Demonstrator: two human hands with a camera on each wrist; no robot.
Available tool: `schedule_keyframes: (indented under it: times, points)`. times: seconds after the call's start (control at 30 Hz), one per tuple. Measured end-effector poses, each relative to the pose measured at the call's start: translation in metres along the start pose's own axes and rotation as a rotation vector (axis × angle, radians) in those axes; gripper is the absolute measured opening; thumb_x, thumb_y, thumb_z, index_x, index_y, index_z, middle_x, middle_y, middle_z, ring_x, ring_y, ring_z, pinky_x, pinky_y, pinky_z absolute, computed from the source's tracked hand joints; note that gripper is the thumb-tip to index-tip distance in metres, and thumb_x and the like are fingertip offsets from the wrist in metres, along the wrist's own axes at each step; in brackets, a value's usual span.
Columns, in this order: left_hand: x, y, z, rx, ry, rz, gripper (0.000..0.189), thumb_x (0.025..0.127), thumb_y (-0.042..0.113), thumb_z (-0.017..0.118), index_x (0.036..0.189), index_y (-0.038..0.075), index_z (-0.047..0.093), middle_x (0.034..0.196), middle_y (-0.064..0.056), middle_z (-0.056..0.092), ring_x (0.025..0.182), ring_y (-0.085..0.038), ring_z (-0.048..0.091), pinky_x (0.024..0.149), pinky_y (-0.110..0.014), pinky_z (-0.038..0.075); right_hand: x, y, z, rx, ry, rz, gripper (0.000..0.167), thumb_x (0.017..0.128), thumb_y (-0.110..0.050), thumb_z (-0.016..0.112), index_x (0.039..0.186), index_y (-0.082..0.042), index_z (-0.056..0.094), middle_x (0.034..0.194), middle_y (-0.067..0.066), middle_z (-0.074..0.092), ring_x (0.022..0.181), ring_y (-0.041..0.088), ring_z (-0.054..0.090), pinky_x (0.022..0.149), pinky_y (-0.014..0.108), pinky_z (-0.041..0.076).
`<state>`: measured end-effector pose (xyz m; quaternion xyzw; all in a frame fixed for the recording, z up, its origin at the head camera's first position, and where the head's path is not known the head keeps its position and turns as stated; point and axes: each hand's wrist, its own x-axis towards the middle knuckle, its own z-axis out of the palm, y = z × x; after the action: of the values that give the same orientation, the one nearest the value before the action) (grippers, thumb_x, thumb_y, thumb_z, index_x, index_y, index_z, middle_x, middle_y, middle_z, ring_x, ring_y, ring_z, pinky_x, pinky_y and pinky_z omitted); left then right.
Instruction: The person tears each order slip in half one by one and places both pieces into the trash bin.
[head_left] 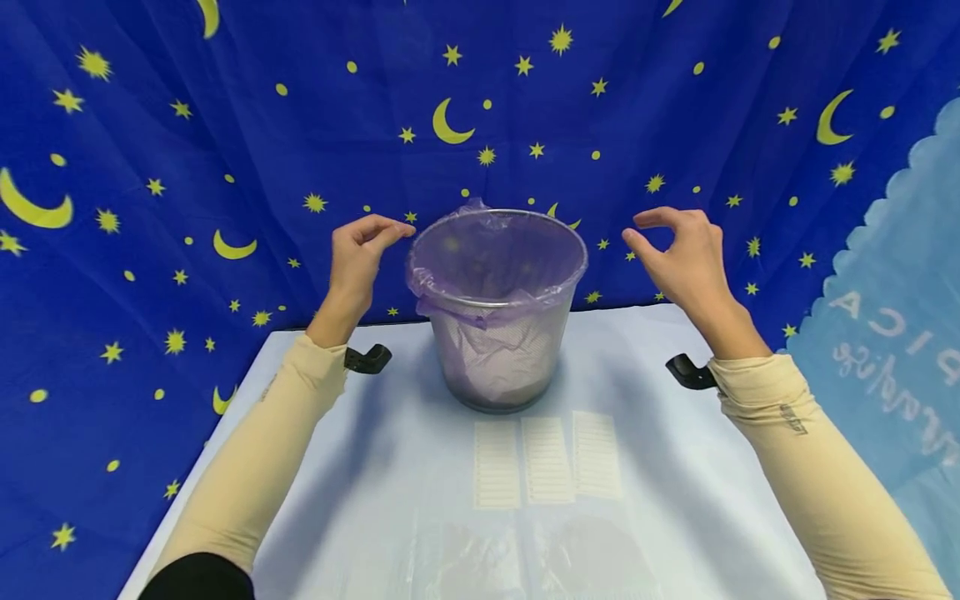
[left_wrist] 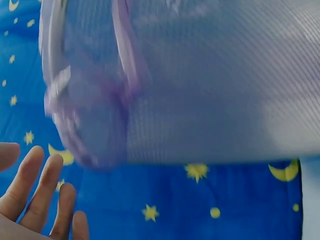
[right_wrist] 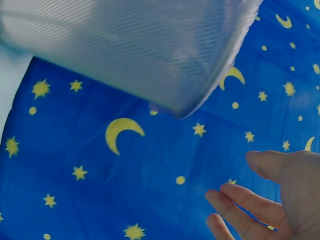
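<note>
A mesh wastebasket [head_left: 501, 367] stands upright on the table, lined with a thin purple plastic bag [head_left: 480, 312]. The bag is folded over the rim and bunches up at the left side. My left hand [head_left: 358, 258] hovers just left of the rim; in the left wrist view its fingers [left_wrist: 35, 185] are spread and nearly straight, apart from the bag. On the other side, my right hand [head_left: 686, 254] is raised away from the basket, thumb and fingers parted. The right wrist view shows nothing in that hand [right_wrist: 280, 200].
Three white printed strips [head_left: 546, 460] lie on the white table [head_left: 405, 492] in front of the basket. Closer to me are clear plastic sheets [head_left: 585, 554]. A blue star-and-moon curtain [head_left: 247, 133] hangs behind, and a light-blue cloth [head_left: 892, 275] hangs at the right.
</note>
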<state>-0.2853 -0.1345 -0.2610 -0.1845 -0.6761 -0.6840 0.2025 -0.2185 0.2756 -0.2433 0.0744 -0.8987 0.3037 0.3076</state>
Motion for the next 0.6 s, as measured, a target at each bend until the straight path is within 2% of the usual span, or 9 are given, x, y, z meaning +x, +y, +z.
schedule_keyframes:
  times: [0.2,0.4,0.6]
  points:
    - [-0.005,-0.014,-0.022,0.063,0.041,-0.058,0.016,0.102,0.012,0.068,0.099,0.003,0.081,0.098,-0.001,0.082,0.103,-0.015,0.070,0.093,-0.030,0.047,-0.009,0.016,0.001,-0.010,-0.010,0.015,0.044,0.102,-0.032,0.070,0.131,0.000,0.070,0.127,0.023,0.073,0.133,0.045,0.051,0.116,0.065,0.029]
    - [-0.014,-0.025,-0.032,0.099,0.054,-0.105,0.022,0.102,0.014,0.067,0.105,-0.005,0.077,0.100,-0.002,0.082,0.101,-0.014,0.070,0.095,-0.030,0.049,-0.021,0.024,0.009,0.000,-0.005,0.004,0.041,0.101,-0.029,0.072,0.130,0.001,0.070,0.123,0.023,0.074,0.130,0.046,0.054,0.114,0.066,0.031]
    - [-0.030,-0.039,-0.041,0.111,0.059,-0.164,0.021,0.103,0.015,0.068,0.106,-0.003,0.078,0.100,0.000,0.082,0.101,-0.015,0.071,0.095,-0.029,0.049,-0.048,0.029,0.026,0.004,-0.017,-0.003,0.039,0.100,-0.025,0.074,0.130,-0.001,0.070,0.123,0.022,0.074,0.129,0.044,0.055,0.110,0.066,0.033]
